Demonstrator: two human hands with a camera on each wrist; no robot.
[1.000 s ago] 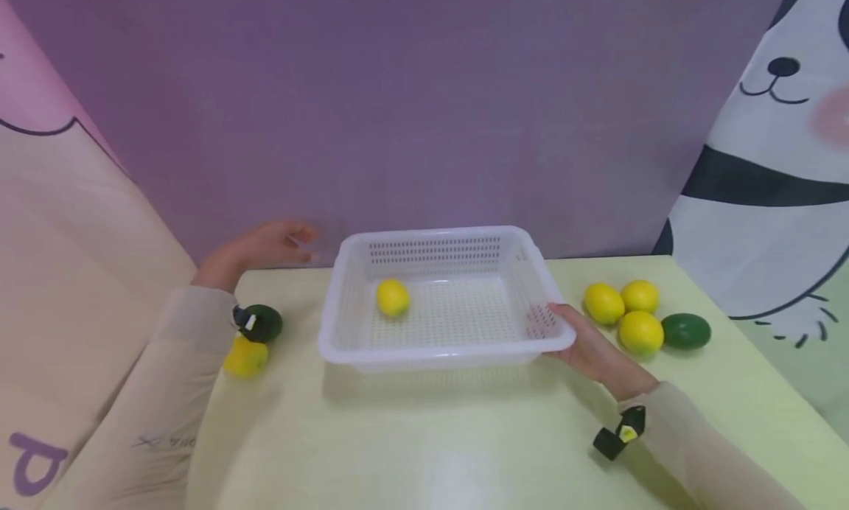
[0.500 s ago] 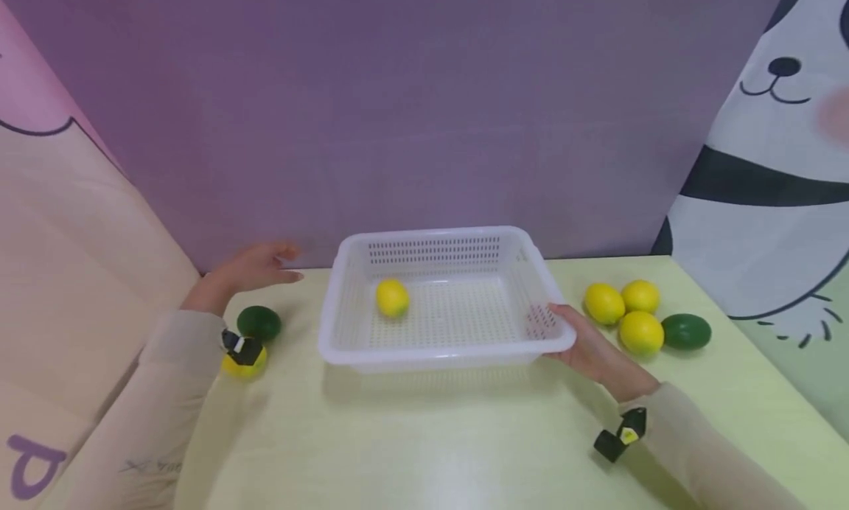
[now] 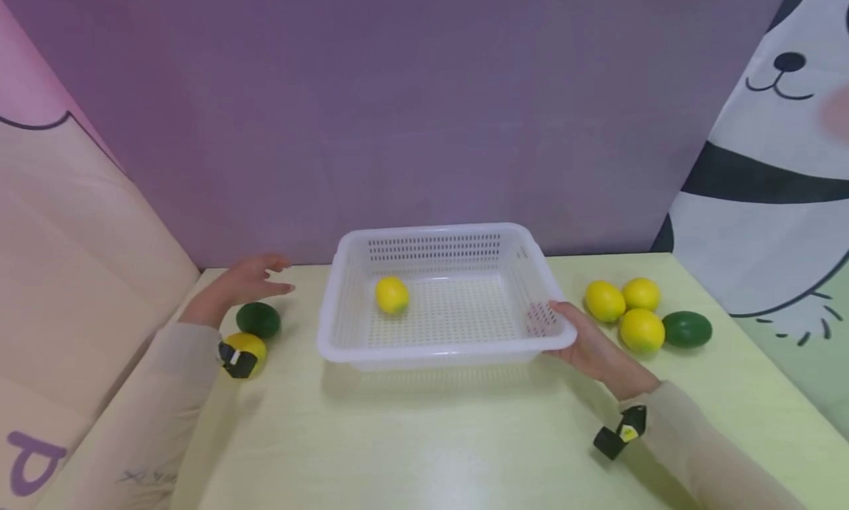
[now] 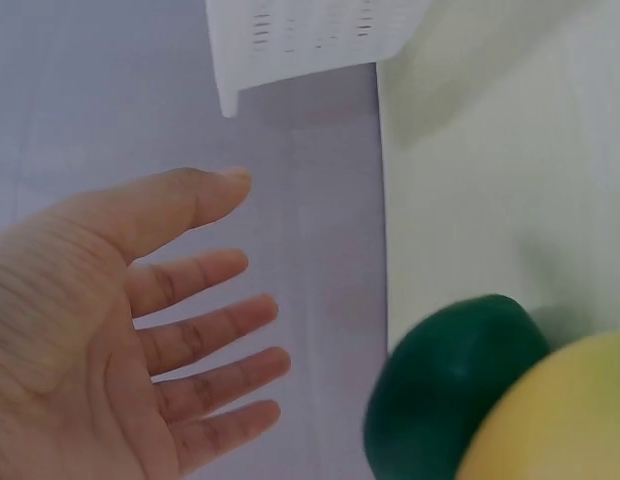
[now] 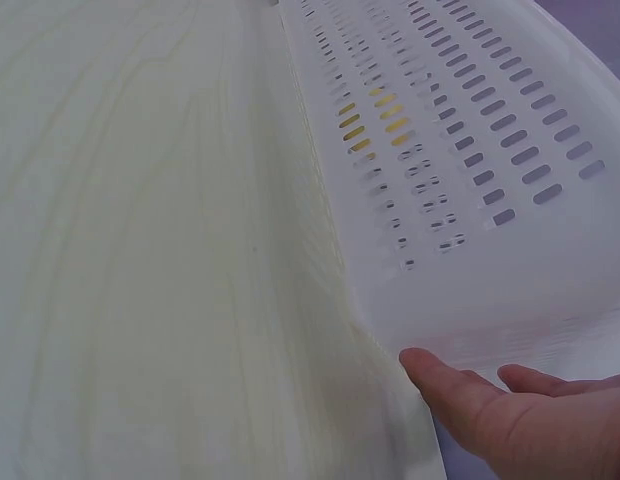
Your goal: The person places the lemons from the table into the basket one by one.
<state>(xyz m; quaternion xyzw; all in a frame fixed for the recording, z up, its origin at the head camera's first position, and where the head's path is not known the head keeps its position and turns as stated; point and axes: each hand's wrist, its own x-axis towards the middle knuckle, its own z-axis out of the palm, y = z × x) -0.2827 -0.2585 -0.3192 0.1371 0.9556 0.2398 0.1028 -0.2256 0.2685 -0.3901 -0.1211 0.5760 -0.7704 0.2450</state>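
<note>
A white perforated plastic basket (image 3: pixel 451 356) stands mid-table with one yellow lemon (image 3: pixel 392 295) inside, left of centre. My right hand (image 3: pixel 590 351) grips its right front corner; in the right wrist view the fingers (image 5: pixel 455 395) lie against the basket's lower wall. Left of the basket, my left hand (image 3: pixel 247 281) hovers with fingers extended and apart, holding nothing. Beside that hand, on the near side, lies a dark green, avocado-like fruit (image 3: pixel 259 320). A second lemon (image 3: pixel 250 342) touches it, partly covered in the head view by the left wrist's camera.
To the basket's right, several lemons (image 3: pixel 641 331) cluster with another dark green fruit (image 3: pixel 687 329). The pale table (image 3: pixel 411 444) meets a purple backdrop (image 3: pixel 424 127) just behind the basket. Printed cloth panels (image 3: pixel 763 222) hang at both sides.
My left hand has drawn left and nearer to me, down toward the green fruit, its fingers spreading more. The right hand, the basket and the fruit stay where they were.
</note>
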